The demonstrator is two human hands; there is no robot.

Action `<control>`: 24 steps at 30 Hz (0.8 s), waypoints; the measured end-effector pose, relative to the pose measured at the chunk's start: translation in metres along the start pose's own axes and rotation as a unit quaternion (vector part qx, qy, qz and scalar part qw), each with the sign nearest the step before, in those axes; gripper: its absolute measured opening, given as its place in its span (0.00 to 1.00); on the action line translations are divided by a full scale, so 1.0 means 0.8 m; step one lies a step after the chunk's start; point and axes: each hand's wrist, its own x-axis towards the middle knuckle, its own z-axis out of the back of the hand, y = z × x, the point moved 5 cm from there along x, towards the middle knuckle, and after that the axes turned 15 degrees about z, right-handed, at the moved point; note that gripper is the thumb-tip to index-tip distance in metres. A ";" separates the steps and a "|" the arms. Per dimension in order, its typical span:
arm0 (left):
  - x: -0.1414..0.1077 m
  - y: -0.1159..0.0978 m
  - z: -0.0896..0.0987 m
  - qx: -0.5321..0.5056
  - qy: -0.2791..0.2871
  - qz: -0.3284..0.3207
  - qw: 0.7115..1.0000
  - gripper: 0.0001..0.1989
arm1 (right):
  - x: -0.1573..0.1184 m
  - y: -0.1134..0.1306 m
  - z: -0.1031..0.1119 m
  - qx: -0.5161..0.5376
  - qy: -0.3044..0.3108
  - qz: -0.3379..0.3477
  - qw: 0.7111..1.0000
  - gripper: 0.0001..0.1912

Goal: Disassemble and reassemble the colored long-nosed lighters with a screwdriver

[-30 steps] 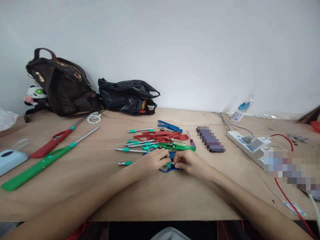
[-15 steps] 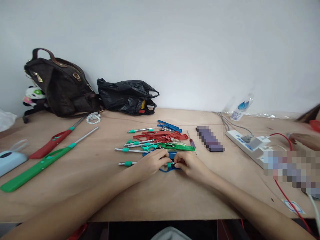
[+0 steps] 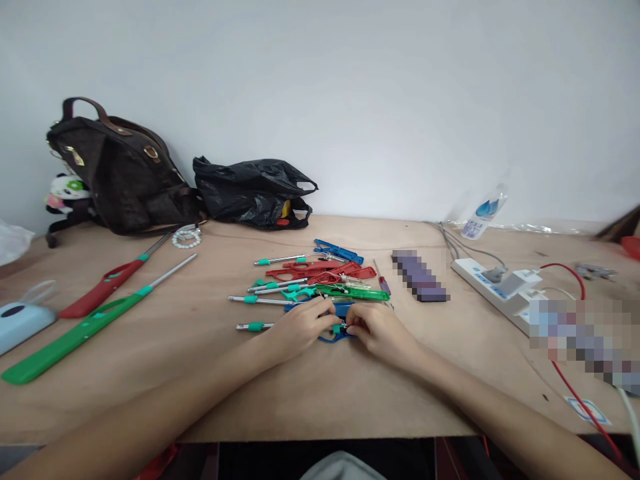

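My left hand (image 3: 300,328) and my right hand (image 3: 379,330) meet at the middle of the wooden table (image 3: 320,393), both pinching a blue lighter shell (image 3: 338,331) that lies flat under the fingers. A metal tube with a teal collar (image 3: 253,327) sticks out to the left from under my left hand. Just behind my hands lies a pile of lighter parts (image 3: 325,277): red, green and blue shells and several metal tubes. A small red-handled screwdriver (image 3: 383,282) rests at the pile's right edge.
Two whole long lighters, a red lighter (image 3: 107,285) and a green lighter (image 3: 75,333), lie at the left. A brown handbag (image 3: 123,173) and a black plastic bag (image 3: 253,193) stand against the wall. A white power strip (image 3: 495,290), red cable and water bottle (image 3: 483,215) are at the right.
My hands stay on the blue shell with only slight finger movement. Another person's hand seen at the far right half a second ago is gone.
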 end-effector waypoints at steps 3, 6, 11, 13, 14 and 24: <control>-0.001 0.001 0.001 -0.017 0.004 0.008 1.000 0.13 | -0.001 -0.001 -0.001 -0.003 -0.009 0.005 1.000 0.04; -0.002 0.005 0.006 -0.058 0.015 0.020 0.998 0.15 | -0.001 -0.001 -0.002 -0.005 -0.014 0.011 1.000 0.04; 0.001 0.012 0.018 -0.157 0.050 0.054 0.985 0.17 | -0.002 -0.002 -0.002 -0.001 -0.016 0.009 1.000 0.04; 0.004 0.014 0.021 -0.183 0.059 0.071 0.979 0.17 | -0.001 -0.002 -0.002 0.002 -0.017 0.006 1.000 0.04; 0.005 0.014 0.022 -0.193 0.060 0.078 0.976 0.16 | -0.001 -0.002 -0.001 0.003 -0.019 0.004 1.000 0.04; 0.007 0.013 0.024 -0.215 0.057 0.087 0.971 0.14 | -0.002 -0.001 0.000 0.009 -0.031 -0.009 0.999 0.04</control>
